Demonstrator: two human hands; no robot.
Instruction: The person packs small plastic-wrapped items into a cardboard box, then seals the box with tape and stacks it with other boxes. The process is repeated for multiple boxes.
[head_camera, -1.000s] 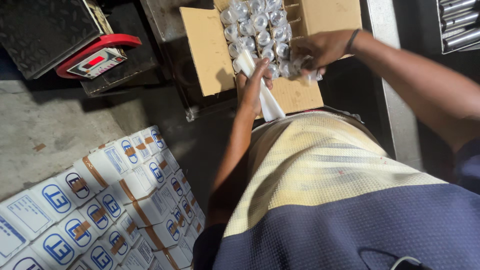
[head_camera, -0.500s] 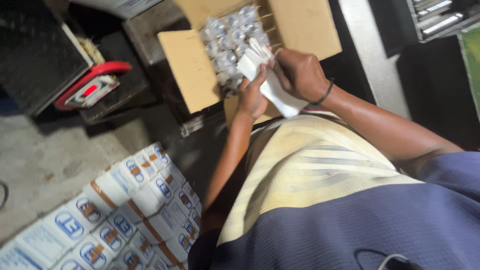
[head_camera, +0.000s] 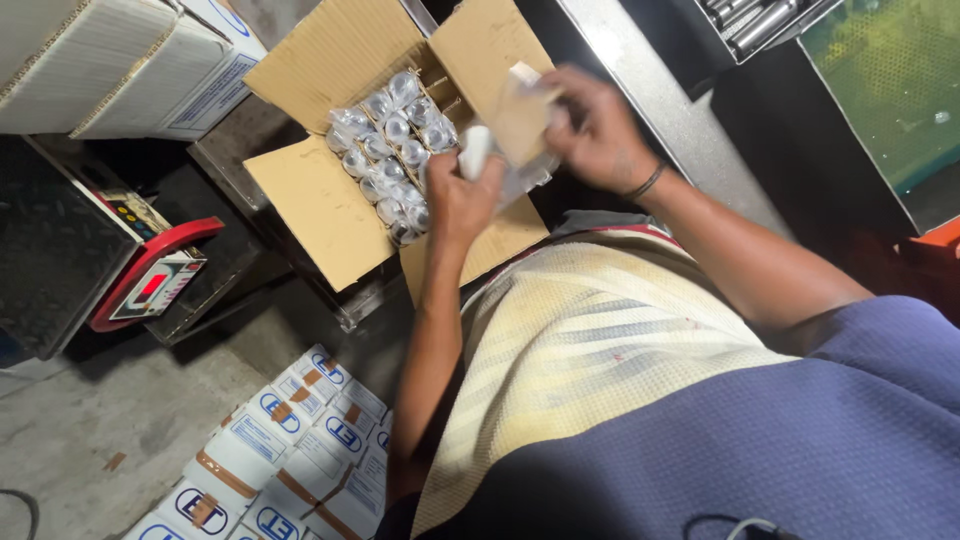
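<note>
An open cardboard box (head_camera: 330, 200) stands in front of me, filled with several small shiny parts in clear plastic wrap (head_camera: 385, 150). My left hand (head_camera: 460, 200) grips a white cylindrical piece (head_camera: 475, 150) over the box's right side. My right hand (head_camera: 595, 125) holds a tan cardboard sheet (head_camera: 520, 120) and some clear plastic against that piece. Both hands hover just above the box's near right flap.
A red-rimmed weighing scale (head_camera: 150, 280) sits to the left on a dark stand. White cartons (head_camera: 110, 70) are stacked at top left. Several small blue-and-white boxes (head_camera: 290, 450) lie on the concrete floor below. A metal rail (head_camera: 650, 100) runs at right, with a tray of metal rods (head_camera: 760, 20) beyond.
The view has swung, so the box now sits lower and more central. My right hand has lifted the cardboard sheet up over the white piece held by my left hand.
</note>
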